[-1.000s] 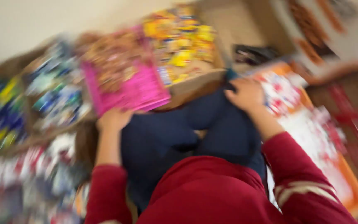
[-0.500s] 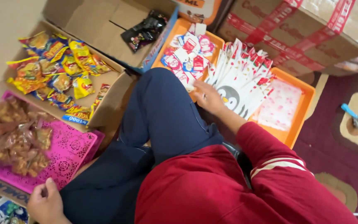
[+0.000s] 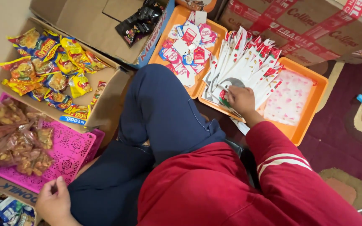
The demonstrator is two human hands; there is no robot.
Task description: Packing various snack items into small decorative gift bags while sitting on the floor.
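My right hand rests on a fanned stack of white paper bags with red and green print, fingers pressing on the lowest bag, in an orange tray. My left hand sits low at the left, fingers curled by the edge of a pink lattice tray that holds clear packets of brown snacks. I cannot tell whether it grips anything. I sit on the floor in dark blue trousers and a red sleeve.
A second orange tray holds small red, blue and white tags. A cardboard box of yellow snack packets lies left, black packets in another box behind. Taped cartons stand at the back right. A maroon rug lies right.
The view has swung and steadied from a blur. My right hand stays on the paper bags in the orange tray; my left hand stays low by the pink tray.
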